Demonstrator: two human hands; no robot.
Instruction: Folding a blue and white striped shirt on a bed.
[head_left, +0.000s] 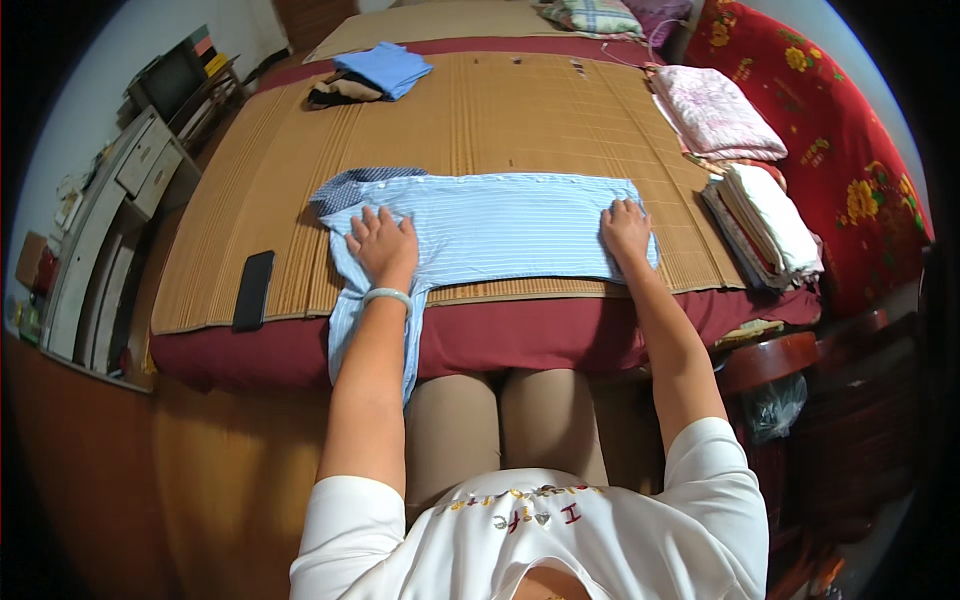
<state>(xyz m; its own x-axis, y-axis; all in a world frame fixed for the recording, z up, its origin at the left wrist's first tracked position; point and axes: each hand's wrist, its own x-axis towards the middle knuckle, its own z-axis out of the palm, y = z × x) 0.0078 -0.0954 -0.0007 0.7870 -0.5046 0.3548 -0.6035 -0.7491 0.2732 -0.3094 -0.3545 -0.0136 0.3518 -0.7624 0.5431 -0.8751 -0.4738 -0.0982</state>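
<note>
A light blue striped shirt [510,228] lies flat and sideways along the near part of the bed, folded lengthwise. Its dark patterned collar part [350,190] is at the left, and a sleeve [345,335] hangs down over the bed's front edge. My left hand [383,245] rests on the shirt near the collar end, fingers spread. At the hem end on the right, my right hand [627,230] presses on the cloth with its fingers lying over it; neither hand lifts the fabric.
A brown woven mat [480,120] covers the bed. A black phone [255,290] lies left of the shirt. Folded blue clothes [395,68] sit at the far left. A stack of folded cloths [765,225] and a pink quilt [715,108] line the right side. A red stool [770,360] stands at the right.
</note>
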